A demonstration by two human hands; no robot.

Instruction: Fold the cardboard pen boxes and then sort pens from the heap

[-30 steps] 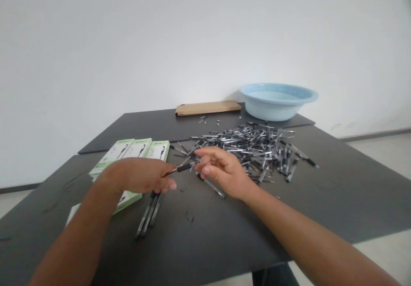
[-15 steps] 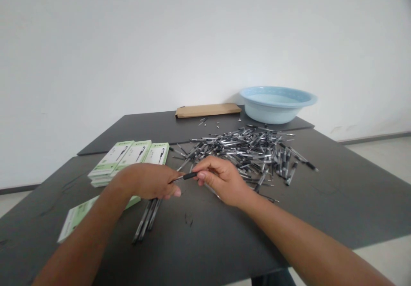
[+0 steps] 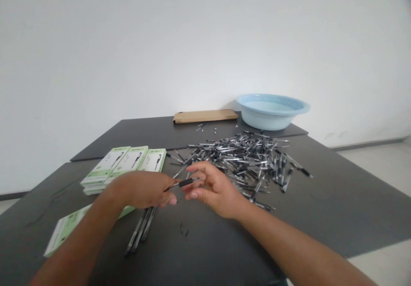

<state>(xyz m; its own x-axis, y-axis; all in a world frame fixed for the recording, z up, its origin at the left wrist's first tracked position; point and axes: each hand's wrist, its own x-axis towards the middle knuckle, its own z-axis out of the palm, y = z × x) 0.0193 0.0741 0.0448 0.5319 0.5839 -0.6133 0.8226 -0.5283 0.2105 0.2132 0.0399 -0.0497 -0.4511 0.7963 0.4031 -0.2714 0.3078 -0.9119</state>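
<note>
My left hand [image 3: 150,188] is closed around a clear pen with a black grip [image 3: 185,183]; its grip end points right, out of the fingers. Close by on the right, my right hand [image 3: 213,189] has its thumb and fingers spread apart around the pen's tip and holds nothing that I can see. Under my left hand, several pens [image 3: 141,229] lie side by side, their upper ends hidden by the hand. A large heap of similar pens [image 3: 244,157] spreads over the table beyond my right hand.
White and green pen boxes [image 3: 107,165] are stacked at the left, and another green box [image 3: 64,229] lies partly behind my left forearm. A light blue basin [image 3: 272,117] and a flat brown cardboard piece [image 3: 205,116] stand at the back of the dark table [image 3: 337,200], near small loose parts [image 3: 215,130].
My right hand has let go of the pen's tip and its fingers have spread. The left hand still holds the pen. The whole view has shifted slightly.
</note>
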